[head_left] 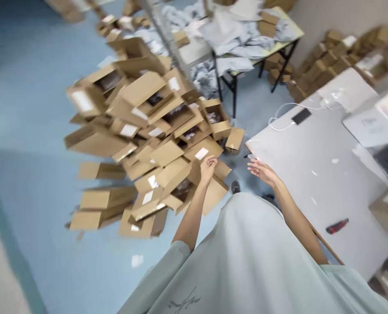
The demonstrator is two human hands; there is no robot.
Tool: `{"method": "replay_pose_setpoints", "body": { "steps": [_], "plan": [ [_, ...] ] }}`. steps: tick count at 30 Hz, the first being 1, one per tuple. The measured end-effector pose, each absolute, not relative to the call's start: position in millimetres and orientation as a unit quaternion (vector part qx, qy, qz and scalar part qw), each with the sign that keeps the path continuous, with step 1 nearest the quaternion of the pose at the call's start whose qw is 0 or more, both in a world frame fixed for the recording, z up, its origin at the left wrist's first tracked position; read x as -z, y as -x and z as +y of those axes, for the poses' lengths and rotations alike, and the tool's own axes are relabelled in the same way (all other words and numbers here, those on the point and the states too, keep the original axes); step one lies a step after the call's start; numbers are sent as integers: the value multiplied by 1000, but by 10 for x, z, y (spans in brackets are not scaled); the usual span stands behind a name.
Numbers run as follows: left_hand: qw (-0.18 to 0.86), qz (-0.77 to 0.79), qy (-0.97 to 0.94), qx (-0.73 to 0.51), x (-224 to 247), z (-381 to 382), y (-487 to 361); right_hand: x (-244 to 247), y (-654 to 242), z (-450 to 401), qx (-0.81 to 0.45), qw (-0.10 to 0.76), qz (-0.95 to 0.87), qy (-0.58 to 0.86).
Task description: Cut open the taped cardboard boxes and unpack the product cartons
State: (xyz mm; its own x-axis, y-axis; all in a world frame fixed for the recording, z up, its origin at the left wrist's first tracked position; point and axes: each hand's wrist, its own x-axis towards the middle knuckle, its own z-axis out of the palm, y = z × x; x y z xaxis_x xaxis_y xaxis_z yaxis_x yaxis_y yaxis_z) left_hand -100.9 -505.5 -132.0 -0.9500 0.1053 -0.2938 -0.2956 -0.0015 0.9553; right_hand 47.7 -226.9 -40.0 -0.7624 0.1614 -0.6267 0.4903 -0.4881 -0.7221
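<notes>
"Where are the cartons?"

"Open cartons (167, 153) crowd the blue floor (33, 100) from nine to eleven o'clock of you, flaps up. Your left hand (208, 169), at eleven, hangs over the pile's near edge, fingers loosely bent, gripping nothing visible; whether it touches cardboard, you cannot tell."

"And your right?"

"Your right hand (262, 171), at one o'clock, is empty, fingers slightly parted, beside the white table (292, 174)."

"How would they handle?"

"Probably light and stiff-walled, with floppy flaps. Weight inside is uncertain. You'd best grip opposite side walls, low down; flaps may fold or tear."
</notes>
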Motion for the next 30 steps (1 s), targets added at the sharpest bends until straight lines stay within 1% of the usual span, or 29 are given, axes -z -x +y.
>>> {"method": "replay_pose_setpoints", "body": {
  "steps": [4, 7, 10, 14, 17, 21, 25, 30],
  "plan": [
    [260, 675, -65, -687, 1025, -3917, 967, 180, -1476, -1791, 813, -70, 426, -390],
    [346, 647, -179, -655, 733, -3023, 613, 72, -2304, -1578, 801, -218, 367, -420],
    [416, 611, -277, -614, 485, -2172, -61, 73, -3142, -1449, 772, -352, 304, -434],
    [498, 564, -366, -548, 298, -1298, -1281, 244, -4118, -1312, 728, -472, 212, -449],
    [569, 534, -387, -491, 246, -874, -2178, 393, -4680, -1124, 703, -514, 172, -461],
    [618, 520, -406, -427, 225, -441, -3059, 503, -5257, -687, 706, -520, 131, -462],
    [627, 529, -415, -394, 217, 9, -3540, 572, -5696, -185, 709, -529, 97, -456],
    [613, 552, -423, -375, 189, 458, -3848, 668, -5991, 178, 711, -541, 79, -441]
  ]
}}
